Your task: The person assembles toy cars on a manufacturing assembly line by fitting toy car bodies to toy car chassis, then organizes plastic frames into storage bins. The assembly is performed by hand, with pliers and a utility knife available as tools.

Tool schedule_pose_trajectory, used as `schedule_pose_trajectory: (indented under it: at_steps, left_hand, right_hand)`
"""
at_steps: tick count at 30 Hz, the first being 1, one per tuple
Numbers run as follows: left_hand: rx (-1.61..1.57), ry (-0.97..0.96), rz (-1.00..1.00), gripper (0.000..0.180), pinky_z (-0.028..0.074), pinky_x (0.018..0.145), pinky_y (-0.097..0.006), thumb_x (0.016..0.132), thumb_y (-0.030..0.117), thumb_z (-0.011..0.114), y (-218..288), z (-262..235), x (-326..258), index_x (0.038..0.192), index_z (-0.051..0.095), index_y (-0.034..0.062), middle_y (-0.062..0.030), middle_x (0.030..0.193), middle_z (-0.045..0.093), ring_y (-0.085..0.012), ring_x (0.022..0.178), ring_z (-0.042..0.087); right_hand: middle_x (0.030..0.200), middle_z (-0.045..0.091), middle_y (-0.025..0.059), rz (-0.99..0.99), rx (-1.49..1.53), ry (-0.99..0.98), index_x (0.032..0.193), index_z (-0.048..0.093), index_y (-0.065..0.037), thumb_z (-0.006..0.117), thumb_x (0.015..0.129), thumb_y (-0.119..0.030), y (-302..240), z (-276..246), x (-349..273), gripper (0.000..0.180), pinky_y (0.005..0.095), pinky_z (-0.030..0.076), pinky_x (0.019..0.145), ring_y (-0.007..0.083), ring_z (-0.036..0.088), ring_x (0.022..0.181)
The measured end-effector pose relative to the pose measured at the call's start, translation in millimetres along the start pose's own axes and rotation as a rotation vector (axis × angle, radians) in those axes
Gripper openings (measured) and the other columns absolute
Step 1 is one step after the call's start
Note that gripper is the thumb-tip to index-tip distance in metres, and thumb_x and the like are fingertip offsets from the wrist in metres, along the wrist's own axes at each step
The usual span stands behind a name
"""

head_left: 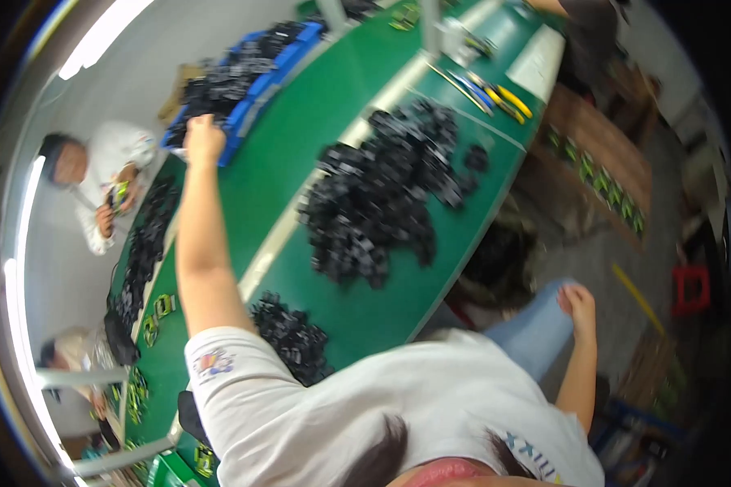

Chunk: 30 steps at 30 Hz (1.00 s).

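My left arm reaches far out across the green workbench [276, 170]. At its end my left hand [205, 142] is closed over the near end of a long blue bin [229, 148] heaped with small black plastic parts [244, 69]. Its fingertips are hidden, so I cannot tell whether it grips the rim or some parts. My right hand [578, 307] rests on my knee in blue jeans, holding nothing, fingers loosely apart. Before me lies a large pile of black plastic parts [374, 195]. A smaller pile of black parts [291, 337] sits nearer my left side.
Yellow-handled pliers [512, 101] and other hand tools lie at the bench's far right. Across the bench, one person [114, 178] holds a green-and-black piece; another person [77, 357] sits farther left. A wooden board [597, 170] with green pieces and a red stool [690, 290] stand to the right.
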<state>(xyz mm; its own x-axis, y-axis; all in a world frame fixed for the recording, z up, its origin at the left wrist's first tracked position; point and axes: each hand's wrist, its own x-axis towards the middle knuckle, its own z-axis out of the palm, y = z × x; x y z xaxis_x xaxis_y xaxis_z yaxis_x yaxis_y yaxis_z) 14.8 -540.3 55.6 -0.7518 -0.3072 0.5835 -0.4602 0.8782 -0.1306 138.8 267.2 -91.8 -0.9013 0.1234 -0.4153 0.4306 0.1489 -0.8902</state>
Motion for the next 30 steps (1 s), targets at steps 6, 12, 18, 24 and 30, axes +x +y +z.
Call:
schedule_pose_trajectory:
  at_steps: [6, 12, 18, 24, 30]
  left_hand:
    - [-0.489, 0.274, 0.598, 0.013, 0.048, 0.055, -0.027, 0.081, 0.005, 0.060, 123, -117, -29, 0.092, 0.065, 0.0061, -0.0079, 0.079, 0.065, -0.0177, 0.059, 0.059]
    - [-0.830, 0.321, 0.940, 0.017, 0.049, 0.054, -0.026, 0.079, 0.003, 0.063, 291, -230, -112, 0.095, 0.066, 0.0072, -0.0069, 0.082, 0.065, -0.0162, 0.059, 0.059]
    - [-1.141, 0.201, 0.879, 0.011, 0.048, 0.053, -0.031, 0.075, 0.010, 0.066, 457, -243, -202, 0.085, 0.065, 0.0098, -0.0059, 0.076, 0.063, -0.0240, 0.060, 0.060]
    - [-1.240, -0.685, 0.026, 0.020, 0.049, 0.065, -0.033, 0.080, 0.019, 0.064, 543, -63, -354, 0.087, 0.063, 0.0006, -0.0134, 0.078, 0.066, -0.0229, 0.070, 0.064]
    - [-0.674, -0.791, -0.283, 0.087, 0.034, 0.101, -0.042, 0.062, 0.028, 0.080, 477, 93, -470, 0.128, 0.033, -0.0042, -0.0257, 0.127, 0.041, -0.0334, 0.123, 0.038]
  right_hand:
    - [0.088, 0.065, 0.0068, 0.034, -0.001, -0.032, 0.097, 0.063, -0.002, 0.062, 0.085, -0.021, 14, 6, 5, 0.023, 0.0228, 0.051, 0.066, 0.0134, 0.063, 0.078]
    - [0.086, 0.065, 0.0046, 0.026, -0.098, -0.239, 0.096, 0.063, -0.003, 0.062, 0.084, -0.022, 36, 30, 26, 0.023, 0.0230, 0.048, 0.066, 0.0108, 0.060, 0.075]
    - [0.093, 0.065, 0.0063, 0.057, -0.288, -0.300, 0.100, 0.063, -0.001, 0.065, 0.082, -0.025, 86, 43, 95, 0.030, 0.0250, 0.048, 0.072, 0.0131, 0.061, 0.081]
    - [0.113, 0.057, 0.0237, 0.083, -0.555, 0.112, 0.116, 0.050, 0.005, 0.079, 0.063, -0.038, 146, 53, 204, 0.074, 0.0372, 0.044, 0.091, 0.0367, 0.054, 0.106]
    - [0.123, 0.050, 0.0275, 0.379, -0.535, -0.004, 0.123, 0.036, 0.013, 0.083, 0.053, -0.048, 227, 52, 265, 0.103, 0.0378, 0.042, 0.094, 0.0360, 0.051, 0.113]
